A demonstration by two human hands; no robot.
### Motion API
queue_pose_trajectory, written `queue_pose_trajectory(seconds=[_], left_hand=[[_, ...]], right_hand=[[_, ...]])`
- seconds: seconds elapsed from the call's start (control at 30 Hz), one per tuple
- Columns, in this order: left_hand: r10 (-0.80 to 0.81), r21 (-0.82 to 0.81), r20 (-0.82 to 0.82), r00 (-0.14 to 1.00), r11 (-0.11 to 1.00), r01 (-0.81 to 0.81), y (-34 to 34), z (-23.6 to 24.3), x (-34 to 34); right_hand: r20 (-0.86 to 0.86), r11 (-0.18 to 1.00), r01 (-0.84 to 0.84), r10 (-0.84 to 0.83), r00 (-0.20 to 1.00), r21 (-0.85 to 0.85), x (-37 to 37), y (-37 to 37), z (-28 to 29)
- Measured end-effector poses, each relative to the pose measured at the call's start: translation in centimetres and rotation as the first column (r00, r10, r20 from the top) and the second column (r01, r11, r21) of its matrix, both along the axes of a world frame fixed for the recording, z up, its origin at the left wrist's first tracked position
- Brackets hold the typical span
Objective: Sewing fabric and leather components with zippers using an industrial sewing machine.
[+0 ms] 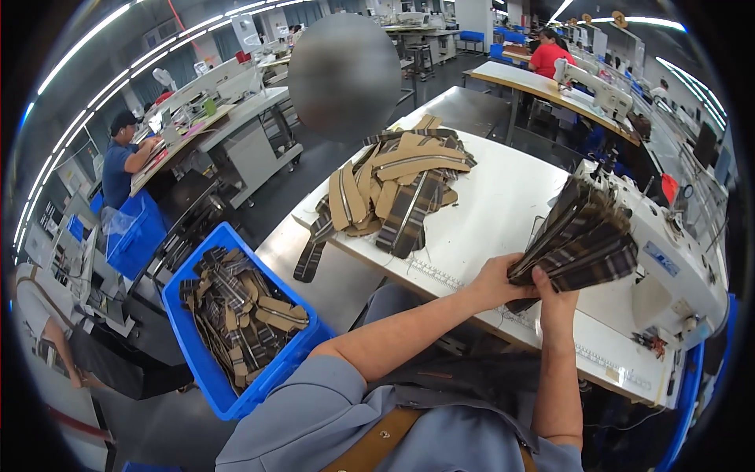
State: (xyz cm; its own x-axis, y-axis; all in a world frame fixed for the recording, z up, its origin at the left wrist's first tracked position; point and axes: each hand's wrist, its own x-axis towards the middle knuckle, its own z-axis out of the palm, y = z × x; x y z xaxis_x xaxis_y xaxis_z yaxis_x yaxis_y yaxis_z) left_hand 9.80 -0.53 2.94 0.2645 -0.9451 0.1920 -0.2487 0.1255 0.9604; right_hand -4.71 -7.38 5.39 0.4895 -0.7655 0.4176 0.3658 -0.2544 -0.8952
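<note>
Both of my hands grip a thick bundle of dark plaid fabric pieces, held above the white table on the right. My left hand wraps around its near left end, while my right hand closes on the lower edge with the thumb pressed against the cloth. The pieces fan out toward the sewing machine just behind them. Farther left on the table lies a loose heap of tan and plaid fabric strips, several showing a zipper-like line along the middle.
A blue bin with more tan and plaid strips stands on the floor at my left. A ruler strip runs along the table's near edge. Another blue bin sits farther left. People work at other tables; one stands at far left.
</note>
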Motion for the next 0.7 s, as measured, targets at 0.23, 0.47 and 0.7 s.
queue_pose_trajectory(seconds=[0.23, 0.47, 0.7], left_hand=[[-0.049, -0.186, 0.005, 0.999, 0.981, 0.049, 0.1, 1.8, -0.6], [-0.005, -0.132, -0.068, 0.998, 0.991, -0.004, -1.0, -1.0, -1.7], [-0.004, -0.21, -0.102, 0.995, 0.978, -0.017, 3.7, 3.6, -3.2]], right_hand=[[0.053, 0.996, -0.09, 0.089, 0.995, 0.016, -1.3, 0.2, 2.2], [-0.069, 0.996, -0.082, 0.083, 0.994, 0.02, -0.8, 0.1, 0.0], [-0.076, 0.982, -0.151, 0.143, 0.987, -0.112, -1.5, 0.7, 0.3]])
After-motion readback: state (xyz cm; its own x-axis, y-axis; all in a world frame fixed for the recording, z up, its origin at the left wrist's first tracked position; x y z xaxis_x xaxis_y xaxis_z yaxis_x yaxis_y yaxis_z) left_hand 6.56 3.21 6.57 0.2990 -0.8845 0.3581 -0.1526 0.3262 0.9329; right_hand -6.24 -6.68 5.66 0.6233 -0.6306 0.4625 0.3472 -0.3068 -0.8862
